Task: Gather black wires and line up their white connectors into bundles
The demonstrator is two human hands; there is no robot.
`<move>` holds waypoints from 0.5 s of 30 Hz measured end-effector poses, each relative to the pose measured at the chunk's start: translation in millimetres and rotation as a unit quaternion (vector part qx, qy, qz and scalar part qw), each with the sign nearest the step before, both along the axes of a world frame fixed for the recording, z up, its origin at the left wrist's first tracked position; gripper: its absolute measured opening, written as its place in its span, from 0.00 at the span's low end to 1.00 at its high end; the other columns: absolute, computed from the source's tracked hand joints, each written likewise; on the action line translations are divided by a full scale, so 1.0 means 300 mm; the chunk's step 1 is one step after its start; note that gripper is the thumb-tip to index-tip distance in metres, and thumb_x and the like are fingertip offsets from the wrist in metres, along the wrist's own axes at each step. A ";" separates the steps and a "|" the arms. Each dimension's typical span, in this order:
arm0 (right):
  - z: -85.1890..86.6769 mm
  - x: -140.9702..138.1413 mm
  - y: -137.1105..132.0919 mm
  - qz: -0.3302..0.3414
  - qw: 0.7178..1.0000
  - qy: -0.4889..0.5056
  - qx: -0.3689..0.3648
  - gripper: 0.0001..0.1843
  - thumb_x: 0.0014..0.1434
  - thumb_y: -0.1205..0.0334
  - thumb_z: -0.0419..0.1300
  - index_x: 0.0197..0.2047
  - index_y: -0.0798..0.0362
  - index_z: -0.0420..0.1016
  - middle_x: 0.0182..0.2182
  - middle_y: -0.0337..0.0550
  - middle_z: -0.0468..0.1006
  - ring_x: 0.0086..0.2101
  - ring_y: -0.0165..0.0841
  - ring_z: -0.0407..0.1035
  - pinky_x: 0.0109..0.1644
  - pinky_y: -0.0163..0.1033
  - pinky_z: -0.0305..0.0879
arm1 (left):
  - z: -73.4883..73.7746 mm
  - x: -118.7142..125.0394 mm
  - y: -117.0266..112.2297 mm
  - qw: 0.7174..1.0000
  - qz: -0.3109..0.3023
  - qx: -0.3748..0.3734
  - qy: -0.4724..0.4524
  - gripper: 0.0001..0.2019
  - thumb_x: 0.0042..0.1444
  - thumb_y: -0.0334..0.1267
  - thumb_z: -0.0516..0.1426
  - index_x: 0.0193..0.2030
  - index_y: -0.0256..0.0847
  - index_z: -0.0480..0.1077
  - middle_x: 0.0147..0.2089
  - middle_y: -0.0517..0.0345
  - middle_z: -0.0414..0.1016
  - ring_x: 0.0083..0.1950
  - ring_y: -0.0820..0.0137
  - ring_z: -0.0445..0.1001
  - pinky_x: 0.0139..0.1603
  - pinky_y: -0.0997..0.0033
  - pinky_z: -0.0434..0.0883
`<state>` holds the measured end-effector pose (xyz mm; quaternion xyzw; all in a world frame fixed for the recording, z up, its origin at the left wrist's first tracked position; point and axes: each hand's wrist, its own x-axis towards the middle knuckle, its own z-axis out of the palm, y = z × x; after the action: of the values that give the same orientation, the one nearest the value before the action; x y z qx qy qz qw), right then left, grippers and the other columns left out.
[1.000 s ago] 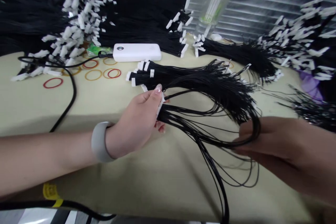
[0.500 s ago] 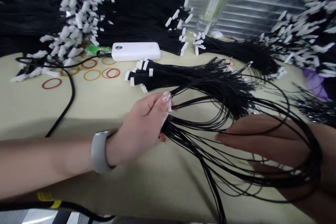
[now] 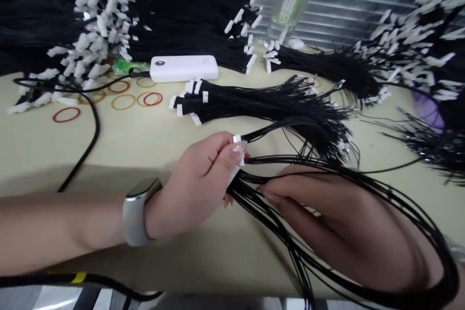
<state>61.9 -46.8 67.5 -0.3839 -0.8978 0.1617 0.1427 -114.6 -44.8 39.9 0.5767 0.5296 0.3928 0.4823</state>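
My left hand (image 3: 203, 174), with a grey watch band on the wrist, is closed around the white connectors (image 3: 237, 141) of several black wire harnesses. Their wires (image 3: 261, 213) fan out to the right, loop round my right wrist, and some hang over the front table edge. Inside this loop, my right hand (image 3: 327, 218) has its fingertips pinched on black wires just right of the connectors. Behind both hands lies a thick bundle of black wires (image 3: 247, 101) with white connectors at its left end.
A white power bank (image 3: 184, 69) with a black cable stands behind the bundle. Red and yellow rubber bands (image 3: 67, 115) lie at left. Piles of connectors (image 3: 101, 19) and wires rise at the back left and right. A clear bottle (image 3: 292, 2) is by the blinds.
My right hand has moved left through the wire loop, and its fingertips have come close to the left hand. The left hand still holds the connectors. The view has shifted slightly.
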 end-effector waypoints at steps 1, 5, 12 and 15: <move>-0.003 -0.007 -0.002 -0.007 1.000 -0.004 -0.010 0.10 0.57 0.63 0.48 0.34 0.42 0.68 0.28 0.28 0.72 0.27 0.22 0.65 0.28 0.30 0.63 | 0.002 -0.001 -0.002 1.000 -0.006 0.003 0.004 0.14 0.57 0.46 0.45 0.28 0.39 0.61 0.18 0.68 0.57 0.14 0.86 0.60 0.12 0.91 0.59; -0.014 -0.009 -0.006 -0.002 0.999 -0.025 0.022 0.10 0.58 0.63 0.45 0.34 0.45 0.66 0.28 0.29 0.70 0.27 0.24 0.64 0.30 0.33 0.60 | 0.007 -0.006 -0.002 1.000 -0.012 0.017 0.021 0.15 0.57 0.45 0.45 0.27 0.38 0.61 0.19 0.68 0.57 0.15 0.87 0.61 0.13 0.92 0.59; -0.022 -0.018 -0.007 0.033 0.994 -0.049 0.091 0.07 0.56 0.67 0.47 0.29 0.49 0.64 0.25 0.34 0.68 0.25 0.27 0.60 0.29 0.35 0.56 | 0.001 -0.003 0.005 1.000 -0.017 -0.012 0.018 0.16 0.57 0.48 0.44 0.29 0.40 0.62 0.16 0.68 0.57 0.13 0.84 0.61 0.12 0.90 0.59; -0.021 -0.017 0.003 0.020 0.989 -0.063 0.135 0.08 0.54 0.67 0.49 0.24 0.51 0.63 0.21 0.36 0.65 0.23 0.27 0.58 0.26 0.35 0.55 | 0.000 -0.002 0.003 1.000 -0.012 -0.027 0.003 0.16 0.56 0.49 0.45 0.28 0.40 0.61 0.16 0.68 0.56 0.13 0.83 0.60 0.11 0.88 0.60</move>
<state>56.6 -45.8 61.2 -0.3531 -0.9260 0.0173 0.1327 -115.2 -44.0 39.9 0.5707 0.5346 0.3712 0.5007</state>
